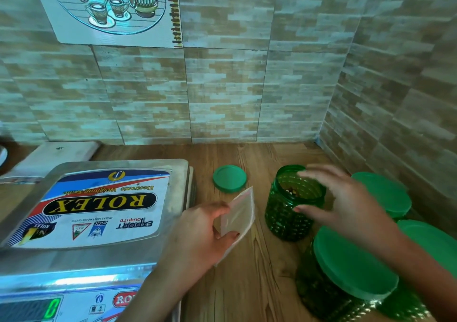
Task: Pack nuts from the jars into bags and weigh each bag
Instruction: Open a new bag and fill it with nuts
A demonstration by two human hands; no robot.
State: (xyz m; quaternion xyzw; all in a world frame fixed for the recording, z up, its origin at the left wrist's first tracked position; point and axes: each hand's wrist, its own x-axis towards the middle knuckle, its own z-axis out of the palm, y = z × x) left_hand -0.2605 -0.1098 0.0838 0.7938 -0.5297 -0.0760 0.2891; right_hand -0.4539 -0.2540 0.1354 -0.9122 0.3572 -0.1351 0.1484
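My left hand (207, 232) grasps a small bag (241, 214); my right hand (338, 203), fingers spread, cups the open jar (291, 210) near the worktop's (247, 284) back edge.

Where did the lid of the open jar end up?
The loose green lid lies flat on the wooden counter, between the scale and the open jar.
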